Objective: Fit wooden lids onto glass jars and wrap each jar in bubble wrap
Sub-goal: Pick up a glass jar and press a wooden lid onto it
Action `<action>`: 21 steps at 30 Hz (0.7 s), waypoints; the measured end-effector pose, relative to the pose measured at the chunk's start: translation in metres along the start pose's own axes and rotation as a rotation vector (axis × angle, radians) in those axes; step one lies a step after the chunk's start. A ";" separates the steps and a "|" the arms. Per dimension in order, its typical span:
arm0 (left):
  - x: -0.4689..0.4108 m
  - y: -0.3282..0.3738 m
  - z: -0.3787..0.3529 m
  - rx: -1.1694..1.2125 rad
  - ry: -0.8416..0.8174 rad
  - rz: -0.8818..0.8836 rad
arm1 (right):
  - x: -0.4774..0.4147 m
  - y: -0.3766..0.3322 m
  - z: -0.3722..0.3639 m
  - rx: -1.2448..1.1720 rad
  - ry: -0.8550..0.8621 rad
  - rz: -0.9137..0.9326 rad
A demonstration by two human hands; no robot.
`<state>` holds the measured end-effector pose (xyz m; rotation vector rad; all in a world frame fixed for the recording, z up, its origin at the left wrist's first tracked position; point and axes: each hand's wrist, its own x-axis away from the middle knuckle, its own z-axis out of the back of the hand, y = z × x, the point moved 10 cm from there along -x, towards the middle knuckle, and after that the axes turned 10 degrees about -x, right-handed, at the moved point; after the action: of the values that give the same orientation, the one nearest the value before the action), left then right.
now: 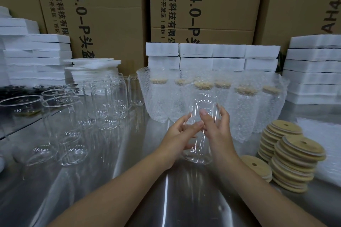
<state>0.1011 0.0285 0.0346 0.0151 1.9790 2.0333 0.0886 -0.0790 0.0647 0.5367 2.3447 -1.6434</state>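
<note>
**A:** How far along are we?

**B:** Partway, by our reckoning. At the far middle of the steel bench point(166, 199), a row of about six wrapped jars point(160, 101) stands upright. Their tan tops show dimly through the knobbly bubble wrap. To the left, a cluster of bare jars point(108, 105) waits, clear and smooth-walled.

**A:** And the one in hand?

**B:** We hold a lidless glass jar point(200, 142) over the near bench, its base toward us. Our left hand point(181, 132) and right hand point(215, 127) both curl their fingers round its sides.

**A:** What's left for it?

**B:** Lid, then wrap. Stacks of round wooden lids point(295, 162), pale with a centre hole, sit near right. Loose bubble wrap sheets point(324, 143) lie just past them.
</note>
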 end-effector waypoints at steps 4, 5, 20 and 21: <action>-0.001 0.004 0.001 0.028 -0.031 -0.039 | -0.002 -0.002 0.000 -0.070 -0.023 -0.020; -0.001 0.005 0.000 0.038 -0.044 -0.041 | -0.002 -0.003 -0.001 -0.097 -0.027 -0.028; -0.005 -0.013 -0.017 0.187 -0.224 0.123 | 0.001 0.011 0.001 -0.141 -0.006 -0.189; -0.005 -0.014 -0.017 0.183 -0.223 0.124 | 0.003 0.010 0.000 -0.131 -0.004 -0.188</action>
<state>0.1052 0.0105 0.0213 0.3958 2.0560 1.8223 0.0903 -0.0754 0.0556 0.2942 2.5453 -1.5472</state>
